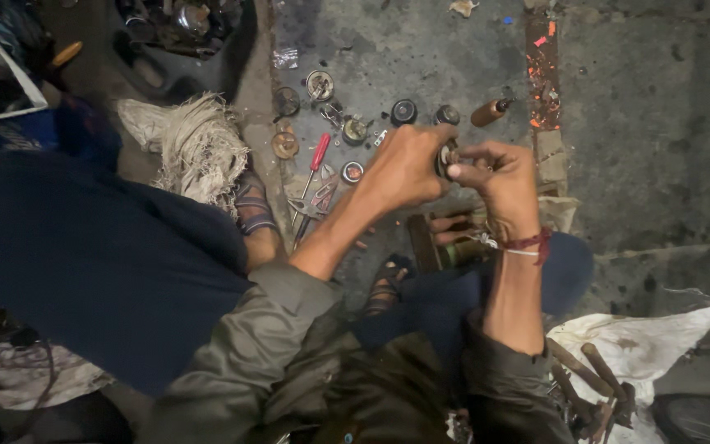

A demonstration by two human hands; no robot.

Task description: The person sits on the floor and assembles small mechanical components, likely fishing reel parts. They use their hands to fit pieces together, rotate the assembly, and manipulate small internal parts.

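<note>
Seated person's left hand [404, 168] and right hand [503, 182] both pinch a small round metal part [447, 158] with closed fingers, raised for close handling above a red-handled screwdriver [315, 160] and pliers [312, 207].

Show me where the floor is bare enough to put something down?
The grey concrete floor right of the orange-speckled strip is bare. Crowded: the small round metal parts and red-handled screwdriver ahead of the left hand, and the rusty tools on the white cloth.

A small round metal part [447, 158], dark and greasy, pinched between both hands.
</note>
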